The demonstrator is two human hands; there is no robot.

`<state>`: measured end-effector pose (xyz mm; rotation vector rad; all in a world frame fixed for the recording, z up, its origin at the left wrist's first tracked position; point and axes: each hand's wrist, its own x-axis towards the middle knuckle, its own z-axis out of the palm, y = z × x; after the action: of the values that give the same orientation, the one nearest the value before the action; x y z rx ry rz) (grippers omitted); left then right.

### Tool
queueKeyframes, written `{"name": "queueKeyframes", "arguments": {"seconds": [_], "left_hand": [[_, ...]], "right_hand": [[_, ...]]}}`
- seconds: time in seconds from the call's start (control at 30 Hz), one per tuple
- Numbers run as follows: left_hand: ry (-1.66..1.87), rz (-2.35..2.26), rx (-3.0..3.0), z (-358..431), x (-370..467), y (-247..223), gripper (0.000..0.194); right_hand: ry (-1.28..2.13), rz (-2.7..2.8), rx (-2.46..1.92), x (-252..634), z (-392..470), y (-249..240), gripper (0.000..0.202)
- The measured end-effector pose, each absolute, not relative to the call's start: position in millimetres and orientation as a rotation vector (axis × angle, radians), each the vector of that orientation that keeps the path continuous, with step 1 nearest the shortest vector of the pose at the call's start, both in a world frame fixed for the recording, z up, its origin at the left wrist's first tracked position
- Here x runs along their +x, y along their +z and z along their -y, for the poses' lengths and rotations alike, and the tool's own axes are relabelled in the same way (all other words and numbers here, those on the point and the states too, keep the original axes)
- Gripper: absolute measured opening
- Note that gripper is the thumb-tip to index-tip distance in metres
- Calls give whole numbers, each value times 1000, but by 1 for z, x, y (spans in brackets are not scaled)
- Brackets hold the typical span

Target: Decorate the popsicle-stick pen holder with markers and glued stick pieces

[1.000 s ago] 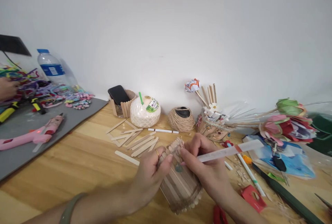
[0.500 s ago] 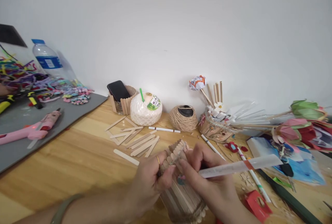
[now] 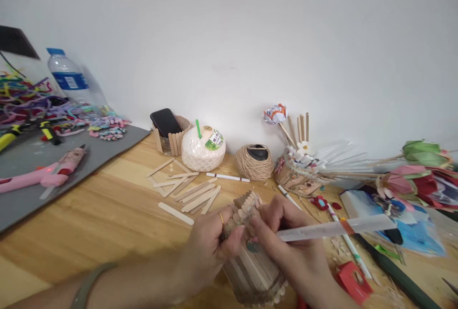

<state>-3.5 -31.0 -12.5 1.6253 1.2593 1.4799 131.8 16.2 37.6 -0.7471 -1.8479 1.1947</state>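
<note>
A holder made of upright wooden craft sticks (image 3: 252, 271) lies tilted between my hands, its scalloped rim toward the wall. My left hand (image 3: 211, 242) grips its left side near the rim, thumb pressed on the sticks. My right hand (image 3: 289, 237) has its fingers pinched at the rim's right side and also holds a long translucent white strip (image 3: 368, 224) with an orange band, which points to the right. Whatever is between the right fingertips at the rim is too small to make out.
Loose craft sticks (image 3: 200, 194) lie beyond my left hand, before a white coconut (image 3: 203, 149) and a twine ball (image 3: 254, 162). A pink glue gun (image 3: 46, 175) rests on a grey mat (image 3: 107, 156). Paper flowers (image 3: 411, 182), markers and a red paper piece (image 3: 354, 283) are at right.
The camera view has shifted slightly. Both hands keep their hold on the stick holder, with the right fingers moved a little along the rim. The dark hand at the far left edge is gone from view.
</note>
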Motion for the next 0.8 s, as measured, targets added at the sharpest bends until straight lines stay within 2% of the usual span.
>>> {"name": "queueKeyframes", "arguments": {"seconds": [0.8], "left_hand": [[1519,-1264,1648,32,-3,-13,23]], "right_hand": [[1171,1844,-712,131,-17,37,32]]}}
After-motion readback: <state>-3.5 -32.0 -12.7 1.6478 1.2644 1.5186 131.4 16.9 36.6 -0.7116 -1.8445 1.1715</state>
